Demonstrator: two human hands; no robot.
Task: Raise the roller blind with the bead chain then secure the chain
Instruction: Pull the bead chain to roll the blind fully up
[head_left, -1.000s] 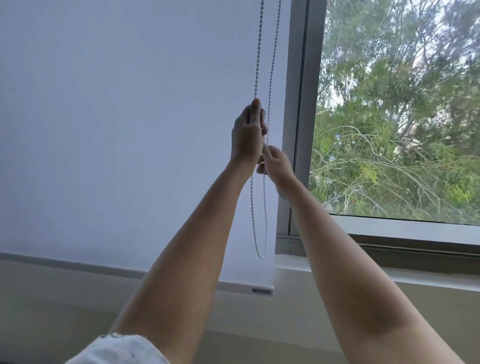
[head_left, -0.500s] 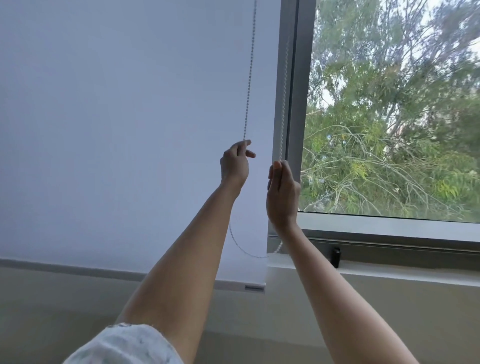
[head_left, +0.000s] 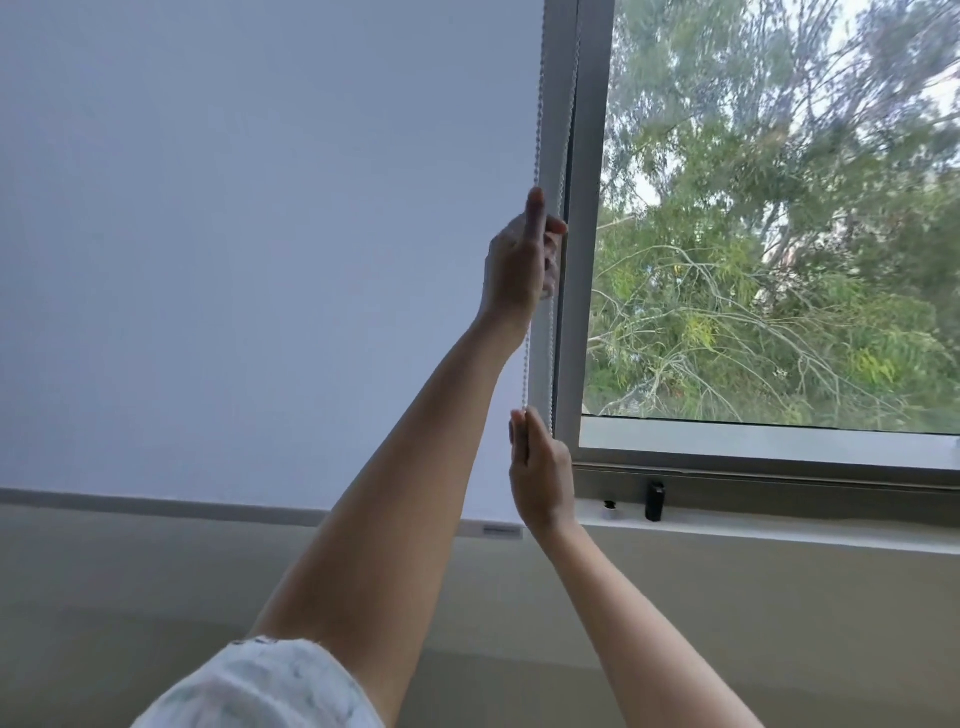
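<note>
The white roller blind (head_left: 260, 260) covers the left window, and its bottom bar (head_left: 488, 529) hangs just below sill level. The bead chain (head_left: 538, 114) runs down along the blind's right edge in two strands. My left hand (head_left: 522, 265) is raised and grips the chain, with the index finger lying up along it. Lower down, my right hand (head_left: 540, 467) pinches the same strand at its fingertips. The chain is taut between the two hands. Its lower loop is hidden behind my right hand.
A grey window frame post (head_left: 587, 208) stands right of the chain, and the glass beyond it shows trees. The sill (head_left: 779, 535) runs along the right, with a small black fitting (head_left: 655, 501) on the window track. A beige wall (head_left: 727, 623) lies below.
My left hand has climbed higher on the chain while my right hand has pulled down to sill height. The blind's bottom bar has risen a little.
</note>
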